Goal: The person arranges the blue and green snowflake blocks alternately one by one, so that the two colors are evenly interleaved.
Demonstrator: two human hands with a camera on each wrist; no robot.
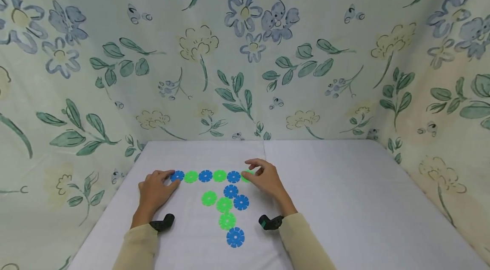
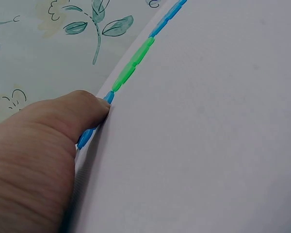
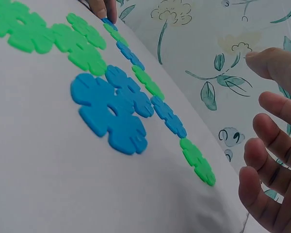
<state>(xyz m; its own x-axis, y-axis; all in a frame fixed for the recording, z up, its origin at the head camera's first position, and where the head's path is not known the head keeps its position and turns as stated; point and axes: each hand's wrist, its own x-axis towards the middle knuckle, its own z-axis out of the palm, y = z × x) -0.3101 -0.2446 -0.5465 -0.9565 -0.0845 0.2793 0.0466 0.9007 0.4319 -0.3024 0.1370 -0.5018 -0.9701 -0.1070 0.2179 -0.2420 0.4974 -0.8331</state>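
Note:
Flat blue and green snowflake discs form a straight row, the colours alternating. My left hand (image 1: 154, 191) holds the blue snowflake disc (image 1: 177, 176) at the left end between thumb and index finger. In the left wrist view the thumb lies against that disc's edge, and a green disc (image 2: 132, 65) adjoins it. My right hand (image 1: 268, 178) hovers at the row's right end with fingers apart, holding nothing. Below it in the head view, the last green disc (image 1: 248, 176) is partly hidden; the right wrist view shows this green disc (image 3: 198, 162) whole, lying apart from the fingers.
Nearer me lie several loose discs, among them a green disc (image 1: 209, 198), a blue disc (image 1: 241, 202) and a blue disc (image 1: 235, 237) closest to me. A white cloth (image 1: 337, 202) covers the table. Floral curtains (image 1: 245, 91) hang behind and at both sides.

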